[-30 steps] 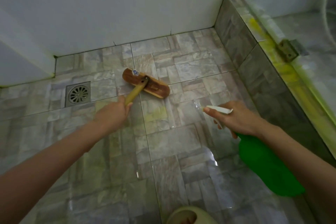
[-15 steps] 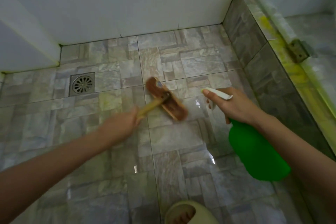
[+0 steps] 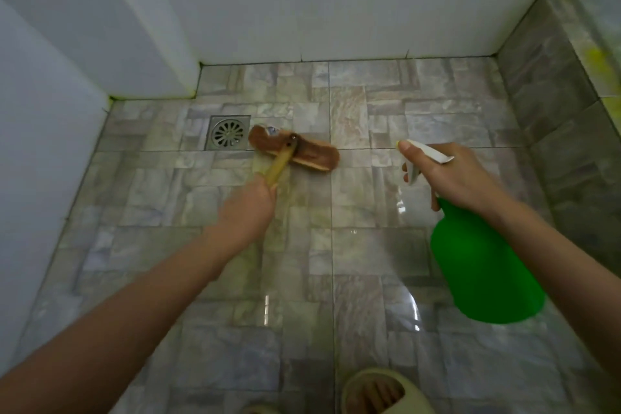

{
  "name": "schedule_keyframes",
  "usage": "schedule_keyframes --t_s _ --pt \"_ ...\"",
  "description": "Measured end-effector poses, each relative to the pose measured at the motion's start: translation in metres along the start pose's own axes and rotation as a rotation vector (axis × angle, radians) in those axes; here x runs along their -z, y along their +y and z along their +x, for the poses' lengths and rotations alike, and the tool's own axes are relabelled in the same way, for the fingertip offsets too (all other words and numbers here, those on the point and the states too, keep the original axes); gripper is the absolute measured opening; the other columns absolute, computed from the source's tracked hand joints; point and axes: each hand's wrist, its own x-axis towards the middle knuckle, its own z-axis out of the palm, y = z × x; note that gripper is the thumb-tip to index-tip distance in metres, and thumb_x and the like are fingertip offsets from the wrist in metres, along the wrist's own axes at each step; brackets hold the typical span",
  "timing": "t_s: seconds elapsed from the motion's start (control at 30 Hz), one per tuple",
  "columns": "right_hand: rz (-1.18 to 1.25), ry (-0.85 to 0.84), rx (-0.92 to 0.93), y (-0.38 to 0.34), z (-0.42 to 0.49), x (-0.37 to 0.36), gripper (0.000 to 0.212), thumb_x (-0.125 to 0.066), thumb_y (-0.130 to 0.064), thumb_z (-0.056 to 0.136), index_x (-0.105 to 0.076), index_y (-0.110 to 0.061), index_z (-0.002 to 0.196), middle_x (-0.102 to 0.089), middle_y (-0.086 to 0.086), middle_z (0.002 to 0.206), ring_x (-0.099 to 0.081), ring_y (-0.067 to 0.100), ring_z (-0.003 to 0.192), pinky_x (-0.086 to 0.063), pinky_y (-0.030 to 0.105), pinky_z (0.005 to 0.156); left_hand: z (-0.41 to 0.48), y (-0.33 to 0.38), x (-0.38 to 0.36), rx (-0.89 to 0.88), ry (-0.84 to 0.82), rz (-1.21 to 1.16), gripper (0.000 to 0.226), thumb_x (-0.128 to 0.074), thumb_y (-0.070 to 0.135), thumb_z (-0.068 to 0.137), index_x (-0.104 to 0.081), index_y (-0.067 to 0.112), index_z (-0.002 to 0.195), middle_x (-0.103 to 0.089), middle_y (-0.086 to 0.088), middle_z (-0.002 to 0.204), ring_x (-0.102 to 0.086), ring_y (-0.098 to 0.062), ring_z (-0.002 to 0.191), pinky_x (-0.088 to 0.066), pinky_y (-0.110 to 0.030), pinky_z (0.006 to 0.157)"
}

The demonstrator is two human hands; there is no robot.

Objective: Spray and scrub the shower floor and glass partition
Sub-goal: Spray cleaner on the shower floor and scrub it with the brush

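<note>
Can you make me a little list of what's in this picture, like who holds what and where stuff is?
left hand: holds the brush by its handle
brush: head down on the floor, just right of the drain
right hand: holds the green bottle, nozzle pointing left
floor: wet, shiny tiles
slipper: bottom edge, on a foot

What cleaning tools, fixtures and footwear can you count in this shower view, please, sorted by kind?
Scrub brushes: 1, the brush held by the left hand
Spray bottles: 1, the green spray bottle in the right hand
Floor drains: 1, the drain
Slippers: 1, the slipper at the bottom edge
Total: 4
</note>
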Motion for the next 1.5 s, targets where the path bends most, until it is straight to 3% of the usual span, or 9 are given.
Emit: schedule_keyframes --t_s 0.17,0.43,0.6,0.73,0.83,1.03,1.13,1.37,1.5 --pt "-0.004 -0.060 0.032 -0.021 0.006 -0.009 0.055 -0.042 -0.058 0.097 -0.068 -0.014 0.076 -0.063 -0.016 0.046 -0.063 0.019 0.038 -0.046 0.027 0.056 -0.115 -0.015 -0.019 -0.028 -0.169 0.181 0.043 -0.030 0.043 0.100 -0.031 0.016 0.133 -0.064 -0.007 0.105 -0.063 -0.027 0.096 -0.043 -0.033 0.072" --pt "-0.005 -0.117 0.077 -0.043 0.014 -0.032 0.056 -0.042 -0.058 0.097 -0.069 -0.011 0.079 -0.063 -0.014 0.047 -0.064 0.022 0.040 -0.051 0.029 0.057 -0.003 -0.026 0.012 0.197 0.024 -0.137 0.025 -0.032 0.037 0.101 -0.039 0.013 0.098 -0.061 -0.016 0.105 -0.053 -0.030 0.081 -0.037 -0.035 0.069" --pt "-0.036 -0.168 0.096 -0.044 0.009 -0.041 0.054 -0.039 -0.058 0.098 -0.067 -0.016 0.078 -0.060 -0.027 0.048 -0.064 0.021 0.040 -0.049 0.027 0.056 -0.108 -0.023 -0.022 0.120 -0.181 -0.014 0.025 -0.032 0.040 0.100 -0.034 0.020 0.115 -0.064 -0.007 0.101 -0.062 -0.030 0.096 -0.038 -0.032 0.069" --pt "0.002 -0.146 0.109 -0.050 0.016 -0.046 0.051 -0.041 -0.058 0.097 -0.068 -0.020 0.075 -0.065 -0.012 0.055 -0.063 0.022 0.038 -0.047 0.028 0.057 -0.044 -0.038 -0.004 0.188 -0.063 -0.036 0.029 -0.031 0.038 0.101 -0.038 0.014 0.116 -0.063 -0.013 0.104 -0.061 -0.033 0.097 -0.035 -0.032 0.070" --pt "-0.034 -0.164 0.127 -0.057 0.019 -0.055 0.047 -0.041 -0.058 0.097 -0.067 -0.024 0.077 -0.061 -0.025 0.049 -0.063 0.020 0.039 -0.048 0.028 0.056 0.021 -0.057 0.024 0.283 0.084 -0.193 0.023 -0.032 0.035 0.101 -0.040 0.013 0.101 -0.060 -0.014 0.099 -0.055 -0.030 0.084 -0.034 -0.032 0.068" --pt "-0.051 -0.209 0.143 -0.071 0.021 -0.062 0.058 -0.040 -0.059 0.096 -0.069 -0.013 0.080 -0.060 -0.014 0.044 -0.064 0.019 0.039 -0.054 0.035 0.063 -0.067 -0.050 -0.015 0.253 0.043 -0.182 0.021 -0.034 0.035 0.100 -0.038 0.015 0.104 -0.055 -0.003 0.084 -0.061 -0.031 0.088 -0.035 -0.031 0.066" --pt "-0.020 -0.211 0.148 -0.079 0.023 -0.067 0.059 -0.041 -0.060 0.096 -0.069 -0.009 0.082 -0.056 -0.012 0.040 -0.064 0.021 0.039 -0.054 0.036 0.062 -0.036 -0.069 0.001 0.311 0.053 -0.187 0.020 -0.034 0.036 0.099 -0.039 0.017 0.103 -0.050 -0.002 0.079 -0.057 -0.030 0.081 -0.035 -0.032 0.067" --pt "-0.033 -0.273 0.203 -0.097 0.016 -0.080 0.062 -0.040 -0.061 0.095 -0.067 -0.006 0.082 -0.057 -0.013 0.040 -0.064 0.021 0.039 -0.055 0.039 0.063 0.016 -0.122 0.072 0.477 0.020 -0.133 0.043 -0.035 0.036 0.099 -0.054 0.002 0.117 -0.058 -0.020 0.112 -0.061 -0.036 0.095 -0.054 -0.040 0.073" --pt "-0.021 -0.268 0.209 -0.102 0.012 -0.080 0.062 -0.039 -0.061 0.094 -0.069 -0.008 0.089 -0.058 -0.015 0.042 -0.064 0.021 0.040 -0.051 0.034 0.057 0.018 -0.144 0.081 0.530 -0.005 -0.219 0.037 -0.033 0.031 0.099 -0.053 0.001 0.103 -0.058 -0.013 0.085 -0.055 -0.022 0.063 -0.041 -0.026 0.047"
